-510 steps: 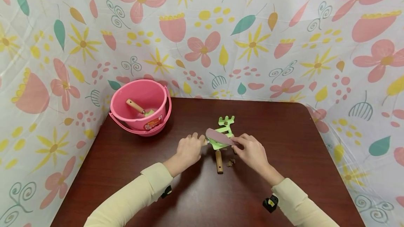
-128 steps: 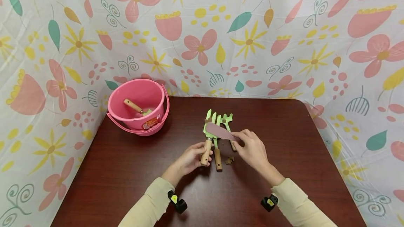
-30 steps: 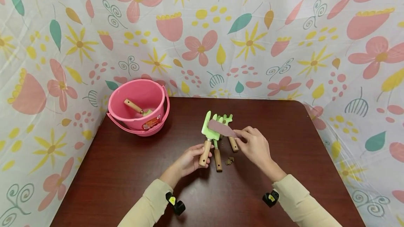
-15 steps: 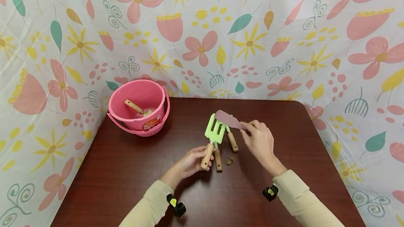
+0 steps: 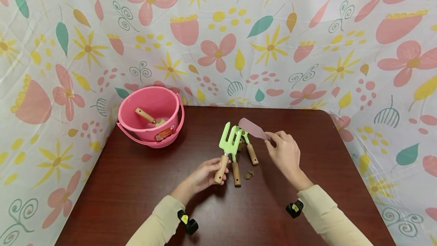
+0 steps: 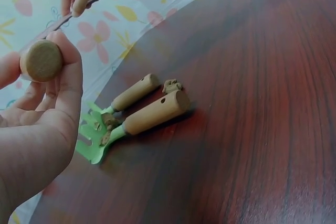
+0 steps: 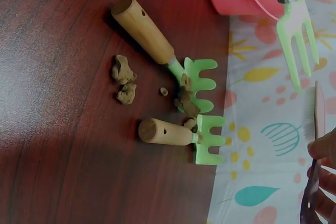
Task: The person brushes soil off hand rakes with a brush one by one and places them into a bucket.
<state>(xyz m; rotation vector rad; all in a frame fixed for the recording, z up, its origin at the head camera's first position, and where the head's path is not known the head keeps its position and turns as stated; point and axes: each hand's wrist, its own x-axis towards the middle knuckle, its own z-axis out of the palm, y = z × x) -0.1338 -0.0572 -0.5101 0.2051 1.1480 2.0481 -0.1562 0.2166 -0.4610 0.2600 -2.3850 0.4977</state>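
Note:
My left hand point(image 5: 205, 175) grips the wooden handle of a green hand fork point(image 5: 229, 143), raised over the table with its tines pointing away. My right hand point(image 5: 286, 155) pinches the handle end of a pink-backed brush point(image 5: 253, 129), just right of the fork tines and apart from them. Pale bristles show under the brush point(image 7: 310, 113) in the right wrist view. Beneath lie two small green hand rakes with wooden handles, a larger rake point(image 7: 149, 35) and a smaller rake point(image 7: 170, 132). Brown clods point(image 7: 186, 100) lie against their heads, and more clumps point(image 7: 124, 80) sit near the handles.
A pink bucket point(image 5: 150, 134) stands at the back left of the dark wooden table point(image 5: 222, 215). Inside it lies another wooden-handled tool point(image 5: 145, 115) with a green head. A flowered cloth point(image 5: 218, 79) hangs behind and at both sides.
Earlier the brush lay across the fork; now it has moved right, off the tines. The brown clump on the fork 4.3 seconds ago is gone. The fork has turned from sideways to pointing away.

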